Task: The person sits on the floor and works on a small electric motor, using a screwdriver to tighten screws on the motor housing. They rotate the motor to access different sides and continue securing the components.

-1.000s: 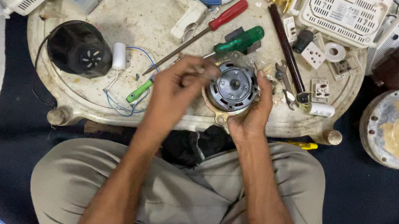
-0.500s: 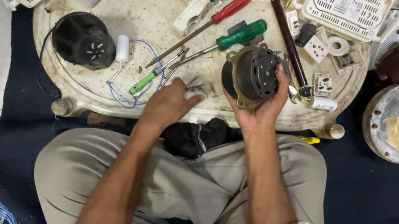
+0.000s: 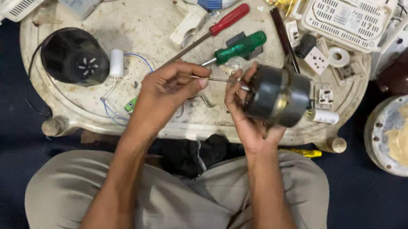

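The right hand (image 3: 247, 117) cradles a dark cylindrical motor (image 3: 278, 96) on its side above the near edge of the round surface (image 3: 105, 109), steadying it so the left hand (image 3: 167, 87) can pinch a thin metal rod (image 3: 216, 79) at its end. A green-handled screwdriver (image 3: 237, 48) lies just beyond.

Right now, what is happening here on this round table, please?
A seated person holds a dark cylindrical metal motor sideways in the right hand, above a worn cream round table. The left hand pinches the thin metal shaft sticking out of the motor. A green-handled screwdriver and a red-handled screwdriver lie behind.
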